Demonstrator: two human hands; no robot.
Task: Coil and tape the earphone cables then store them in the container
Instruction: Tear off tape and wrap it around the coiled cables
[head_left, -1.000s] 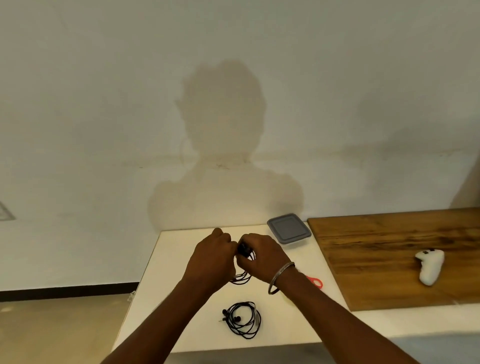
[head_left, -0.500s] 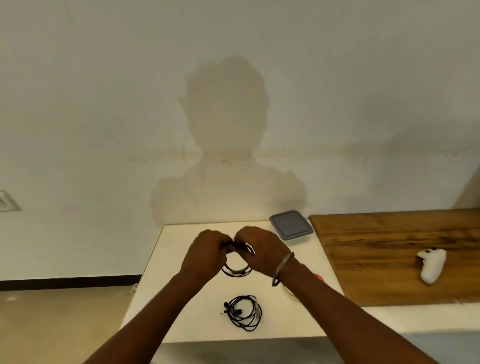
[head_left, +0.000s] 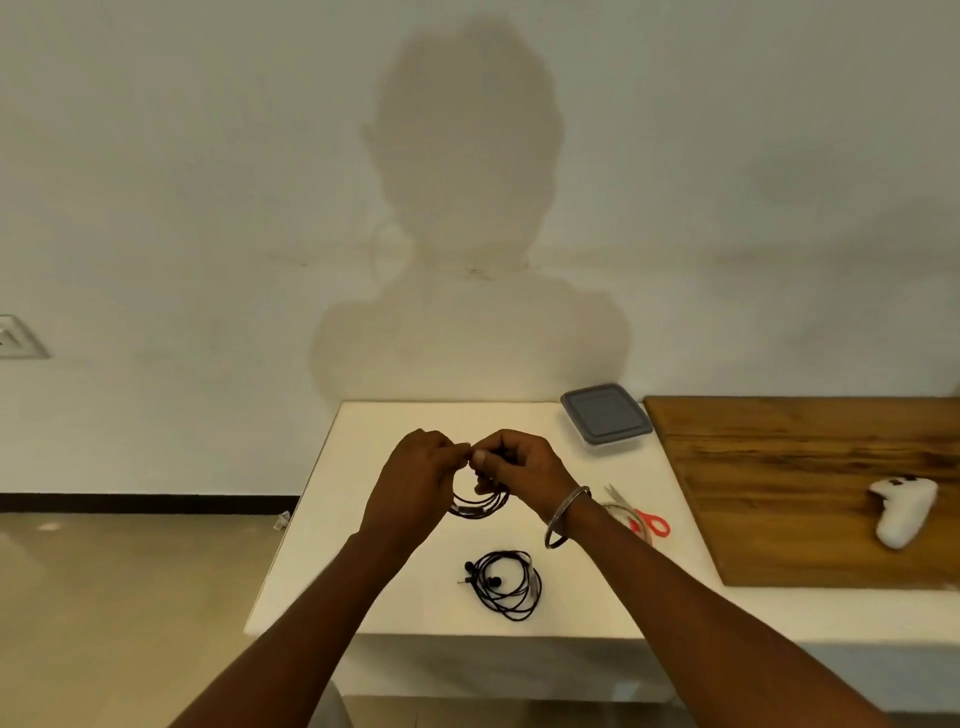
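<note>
- White table (head_left: 395, 582) against a pale wall, wooden board (head_left: 810, 493) butting up on the right; we are working over the middle of the white part.
- Change from a second ago: we are holding the coil (head_left: 480, 506) lifted and opened into a clearer loop hanging under both hands, where it was bunched tight between the fists before; the hands are sitting a little higher and further from us now.
- Left hand (head_left: 415, 483) and right hand (head_left: 519, 467) are meeting at the top of the loop, fingers (head_left: 480, 458) pinched together on the cable; whether tape is already under them, we cannot tell.
- Judging from that: coiling of this pair is about finished, and we are likely pinning the turns for taping.
- Second earphone cable (head_left: 506, 584) is lying loosely looped on the table near us, not in the box yet.
- Container (head_left: 605, 415) is sitting at the far right corner with its grey lid on; that is standing in the way of storing, so the lid needs to come off first.
- Scissors (head_left: 647, 519) with red handles and what looks like a tape roll (head_left: 626, 517) are lying just right of our right wrist, partly hidden by the bangle (head_left: 566, 517) and forearm.
- White game controller (head_left: 906, 512) is resting on the board, well apart, not in the way.
</note>
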